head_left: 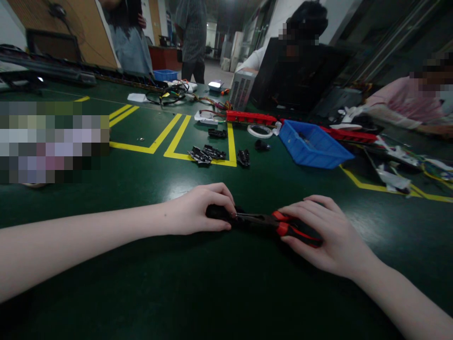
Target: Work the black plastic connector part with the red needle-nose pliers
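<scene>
- One left hand (204, 210) closes round a black part (216, 212).
- The right hand (329, 236) wraps pliers (269, 220) aimed at nine o'clock.
- Best brace the black part firmly, fingers clear.

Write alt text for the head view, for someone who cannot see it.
The right hand holds red-and-black pliers pointing toward a black part in the left hand, over a dark green table. Beyond lie small black pieces near yellow lines, with a blue bin to their right.
</scene>
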A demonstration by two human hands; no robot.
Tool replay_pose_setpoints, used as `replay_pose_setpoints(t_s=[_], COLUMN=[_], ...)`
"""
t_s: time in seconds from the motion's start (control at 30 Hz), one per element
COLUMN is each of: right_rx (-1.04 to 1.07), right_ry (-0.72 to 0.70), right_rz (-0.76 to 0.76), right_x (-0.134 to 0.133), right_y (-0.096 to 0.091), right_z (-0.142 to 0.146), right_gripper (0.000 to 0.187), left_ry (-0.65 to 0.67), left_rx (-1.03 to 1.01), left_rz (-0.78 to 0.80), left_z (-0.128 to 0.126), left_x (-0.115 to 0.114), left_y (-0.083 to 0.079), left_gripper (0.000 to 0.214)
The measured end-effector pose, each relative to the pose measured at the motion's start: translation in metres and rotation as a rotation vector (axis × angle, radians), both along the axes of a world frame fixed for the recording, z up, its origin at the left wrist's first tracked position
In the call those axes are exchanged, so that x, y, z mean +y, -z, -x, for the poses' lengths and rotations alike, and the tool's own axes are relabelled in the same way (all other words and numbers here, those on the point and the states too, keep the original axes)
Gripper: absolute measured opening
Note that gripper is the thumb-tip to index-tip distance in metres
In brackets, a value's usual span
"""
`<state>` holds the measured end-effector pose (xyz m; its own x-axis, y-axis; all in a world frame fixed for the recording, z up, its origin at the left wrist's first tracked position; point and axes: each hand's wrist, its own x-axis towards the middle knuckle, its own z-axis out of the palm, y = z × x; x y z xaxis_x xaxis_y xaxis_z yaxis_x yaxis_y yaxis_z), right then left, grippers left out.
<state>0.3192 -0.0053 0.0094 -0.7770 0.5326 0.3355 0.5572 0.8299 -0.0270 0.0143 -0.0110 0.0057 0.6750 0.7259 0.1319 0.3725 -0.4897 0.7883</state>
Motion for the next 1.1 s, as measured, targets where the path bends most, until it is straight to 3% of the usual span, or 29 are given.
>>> replay_pose_setpoints(t_s=[0.47,1.1], right_rx=[0.009,-0.008], right_ry=[-0.001,0.017], right_rz=[-0.021,0.088], right_x=[-0.0010,-0.0025], right_y=[0.0010,-0.0007], right_z=[0.0027,-0.0011], right_gripper=[0.031,0.031], left_ry=[-0.003,0.011], left_rx=[0.018,0.035], left_rz=[0.066,0.048], left_z=[-0.0007,-0.0019], left_x=[0.0024,0.0033], left_y=[-0.0029,-0.0023], left_gripper=[0.015,0.015])
